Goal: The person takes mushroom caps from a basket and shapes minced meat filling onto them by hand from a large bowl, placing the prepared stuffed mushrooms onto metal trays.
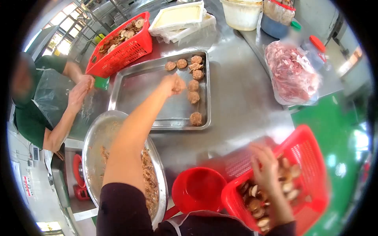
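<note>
My left hand (170,84) is over the metal tray (138,92), its fingers closed around a round lump of minced meat (180,85). Similar meat rounds (193,97) line the tray's right side and part of its far edge. My right hand (264,165) hangs above the near red basket (315,157), fingers apart and slightly blurred; nothing shows in it. Inside that basket lie many mushroom pieces (256,212). Beneath my left forearm is a large steel bowl (94,157) of minced filling (149,177), partly hidden by the arm.
A red plastic dipper (199,188) stands between bowl and basket. Across the tray, a co-worker's hands (80,92) are close together beside another red basket (122,55) of mushrooms. Farther back are white trays (177,17), a white tub (242,15) and bagged raw meat (291,72).
</note>
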A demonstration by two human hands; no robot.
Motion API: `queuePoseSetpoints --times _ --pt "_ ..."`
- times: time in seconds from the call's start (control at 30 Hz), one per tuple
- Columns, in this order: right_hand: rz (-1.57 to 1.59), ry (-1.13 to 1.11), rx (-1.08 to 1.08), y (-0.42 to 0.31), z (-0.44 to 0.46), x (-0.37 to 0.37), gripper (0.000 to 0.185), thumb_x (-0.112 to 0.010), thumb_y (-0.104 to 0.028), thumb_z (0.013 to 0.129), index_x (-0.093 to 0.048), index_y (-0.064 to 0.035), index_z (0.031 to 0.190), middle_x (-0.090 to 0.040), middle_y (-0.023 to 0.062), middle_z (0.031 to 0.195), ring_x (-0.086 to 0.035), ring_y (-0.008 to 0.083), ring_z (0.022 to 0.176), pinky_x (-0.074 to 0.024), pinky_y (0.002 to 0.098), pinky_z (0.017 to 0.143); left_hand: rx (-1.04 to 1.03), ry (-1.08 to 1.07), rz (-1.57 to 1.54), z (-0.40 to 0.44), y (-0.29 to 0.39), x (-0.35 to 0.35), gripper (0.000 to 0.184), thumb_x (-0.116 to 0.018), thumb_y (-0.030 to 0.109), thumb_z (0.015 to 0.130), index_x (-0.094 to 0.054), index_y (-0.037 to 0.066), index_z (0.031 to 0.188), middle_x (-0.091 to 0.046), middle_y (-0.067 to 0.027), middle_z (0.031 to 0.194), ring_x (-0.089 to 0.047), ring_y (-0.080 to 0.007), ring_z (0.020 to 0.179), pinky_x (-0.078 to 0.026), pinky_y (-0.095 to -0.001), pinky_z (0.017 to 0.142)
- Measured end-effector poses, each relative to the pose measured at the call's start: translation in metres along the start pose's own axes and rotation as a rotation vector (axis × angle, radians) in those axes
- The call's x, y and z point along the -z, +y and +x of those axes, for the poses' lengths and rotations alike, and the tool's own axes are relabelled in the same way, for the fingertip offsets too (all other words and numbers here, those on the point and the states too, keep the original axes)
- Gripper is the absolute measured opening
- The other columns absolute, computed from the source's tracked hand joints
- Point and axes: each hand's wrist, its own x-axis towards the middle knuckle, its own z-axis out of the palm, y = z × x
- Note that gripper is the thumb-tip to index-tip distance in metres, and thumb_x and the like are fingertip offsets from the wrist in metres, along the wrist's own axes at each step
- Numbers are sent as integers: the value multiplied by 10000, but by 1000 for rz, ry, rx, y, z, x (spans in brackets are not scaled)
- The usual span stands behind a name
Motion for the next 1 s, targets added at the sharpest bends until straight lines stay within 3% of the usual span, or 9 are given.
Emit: queuePoseSetpoints --times 0.3,0.4,0.5,0.57,0.63,0.67,0.77,0.87,1.0 --pt "-255 14 173 6 2 -17 224 -639 -26 651 -650 -65 871 -635 39 956 -604 199 829 -441 309 693 -113 304 -160 104 -29 -5 222 -424 200 926 -494 70 1093 -583 -91 1044 -580 -248 922 -521 -401 708" --pt "-279 0 143 6 2 -18 231 -629 -19 645 -651 -67 871 -636 39 950 -605 200 823 -440 310 689 -186 262 -220 109 -39 4 181 -511 137 866 -564 50 1015 -571 -130 1013 -596 -257 831 -526 -442 640" --pt "-292 -4 138 5 2 -20 242 -618 -12 643 -651 -66 876 -637 40 944 -606 197 817 -435 312 687 -115 348 -27 92 -35 10 228 -474 153 891 -512 33 1081 -579 -99 1027 -589 -225 907 -532 -400 690" --pt "-292 -12 135 2 4 -18 244 -617 -8 645 -650 -64 881 -637 40 941 -606 196 813 -433 315 689 -89 21 848 127 -68 30 245 -488 117 874 -514 29 1102 -578 -100 1012 -598 -221 860 -532 -390 670" --pt "-277 -12 125 -1 4 -17 248 -617 -4 648 -647 -61 887 -637 42 941 -604 199 818 -429 320 698 7 -81 778 86 -71 16 255 -490 70 857 -528 29 1106 -577 -96 1000 -601 -215 795 -528 -366 639" --pt "-279 -10 124 -3 4 -16 248 -618 -5 648 -646 -60 889 -637 43 942 -603 201 822 -428 322 701 80 -12 276 31 -66 -10 257 -486 41 849 -541 30 1100 -576 -93 994 -600 -211 754 -523 -347 618" --pt "-269 -8 129 -3 3 -16 250 -620 -7 651 -643 -58 895 -636 46 945 -599 207 830 -426 326 708 35 14 238 40 -85 -13 224 -458 79 864 -589 46 1042 -606 -132 917 -583 -229 681 -502 -318 603" --pt "-257 -2 142 0 0 -14 249 -621 -11 656 -641 -57 900 -635 47 946 -597 212 831 -425 332 710 -13 25 94 18 -75 -22 249 -439 73 870 -596 54 1063 -611 -116 895 -584 -219 722 -503 -305 624" --pt "-254 14 151 3 -1 -16 240 -623 -22 665 -640 -57 901 -636 46 940 -597 213 824 -426 337 716 -80 -76 304 -13 -55 -32 342 -466 41 841 -527 50 1178 -544 -72 1073 -556 -200 885 -483 -340 759"
